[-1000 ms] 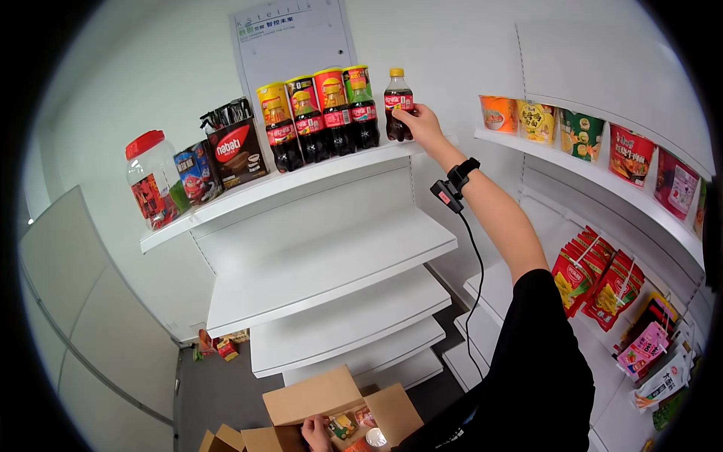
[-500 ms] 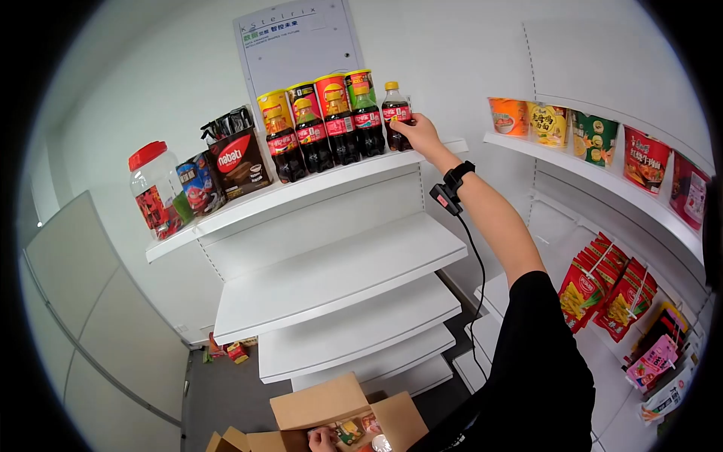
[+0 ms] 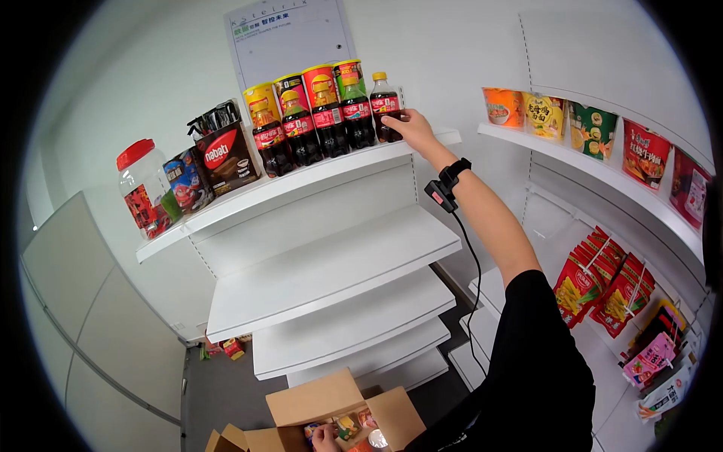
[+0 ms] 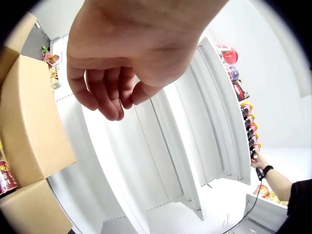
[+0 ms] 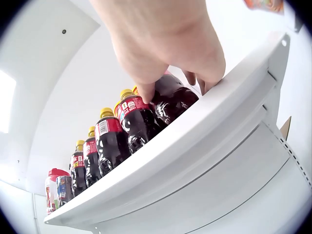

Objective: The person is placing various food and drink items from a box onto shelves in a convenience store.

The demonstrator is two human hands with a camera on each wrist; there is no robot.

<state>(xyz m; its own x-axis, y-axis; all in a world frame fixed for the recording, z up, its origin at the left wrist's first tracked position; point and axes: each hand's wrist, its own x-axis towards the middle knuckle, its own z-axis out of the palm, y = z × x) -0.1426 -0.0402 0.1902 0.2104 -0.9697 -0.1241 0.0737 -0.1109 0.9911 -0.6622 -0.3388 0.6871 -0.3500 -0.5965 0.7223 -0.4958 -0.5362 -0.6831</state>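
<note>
On the top shelf (image 3: 316,169), my right hand (image 3: 418,134) holds a yellow-capped cola bottle (image 3: 385,104) with a red label. The bottle stands upright at the right end of a row of similar cola bottles (image 3: 329,120), close beside its neighbour. In the right wrist view, thumb and fingers are around the dark bottle (image 5: 173,102), its base at the shelf edge. Low down, my left hand (image 3: 325,438) is over an open cardboard box (image 3: 316,399). Its fingers (image 4: 111,92) hang loosely curled, with nothing between them in the left wrist view.
Canisters (image 3: 316,81) stand behind the bottles. Left of them are a nabati bag (image 3: 226,158), a blue pack (image 3: 188,181) and a red-lidded jar (image 3: 147,188). Cup noodles (image 3: 591,129) line the right shelf above hanging snack bags (image 3: 580,282). A cable (image 3: 471,294) trails from my right wrist.
My right hand has moved the cola bottle left, closing the gap to the row, and it now stands beside the other bottles. The left hand stays at the box.
</note>
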